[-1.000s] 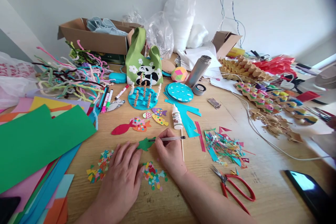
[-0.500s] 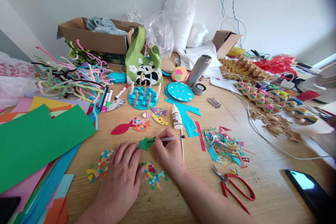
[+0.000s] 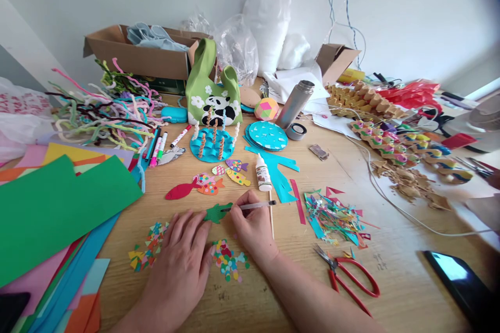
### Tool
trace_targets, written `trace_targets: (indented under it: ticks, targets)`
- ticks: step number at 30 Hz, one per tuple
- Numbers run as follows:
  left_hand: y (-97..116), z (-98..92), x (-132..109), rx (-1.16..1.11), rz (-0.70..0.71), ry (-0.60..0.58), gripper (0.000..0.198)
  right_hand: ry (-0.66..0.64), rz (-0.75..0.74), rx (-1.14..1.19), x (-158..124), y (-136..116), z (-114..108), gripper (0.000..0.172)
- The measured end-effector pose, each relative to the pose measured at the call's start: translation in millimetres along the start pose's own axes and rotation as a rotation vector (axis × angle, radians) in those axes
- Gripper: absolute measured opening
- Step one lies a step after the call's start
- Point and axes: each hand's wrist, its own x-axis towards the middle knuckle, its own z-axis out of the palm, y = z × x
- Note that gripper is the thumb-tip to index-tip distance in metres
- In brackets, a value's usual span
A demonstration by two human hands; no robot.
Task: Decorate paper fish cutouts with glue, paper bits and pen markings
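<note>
A pen [image 3: 253, 205] with a clear barrel and dark end is pinched in my right hand [image 3: 250, 223], its tip on a green paper fish [image 3: 215, 214]. My left hand [image 3: 183, 250] lies flat with fingers stretched, the fingertips at the left edge of that fish. Small paper bits [image 3: 156, 237] peek out left of my left hand, and a pile of coloured paper dots [image 3: 227, 261] lies between my hands. Just beyond are a red paper fish [image 3: 182, 191], a yellow one [image 3: 238, 177] and several other patterned ones. A white glue bottle [image 3: 263, 174] stands past my right hand.
Red-handled scissors [image 3: 353, 276] and a heap of paper scraps [image 3: 336, 218] lie to the right, near a phone [image 3: 455, 283]. Coloured paper sheets [image 3: 58, 208] cover the left. Behind stand a panda bag [image 3: 214, 96], a metal flask [image 3: 297, 104] and blue discs [image 3: 267, 136]. A white cable [image 3: 406, 221] crosses the right side.
Almost nothing differs. Both hands stay in place, with the pen tip still on the green paper fish.
</note>
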Motion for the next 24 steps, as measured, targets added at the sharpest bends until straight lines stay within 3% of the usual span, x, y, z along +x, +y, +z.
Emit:
trace_targets:
  ticks: [24]
  targets:
    - [0.5,0.0,0.4,0.004,-0.01,-0.003,0.029,-0.048,0.014,0.009,-1.1,2.5,-1.0,0.011]
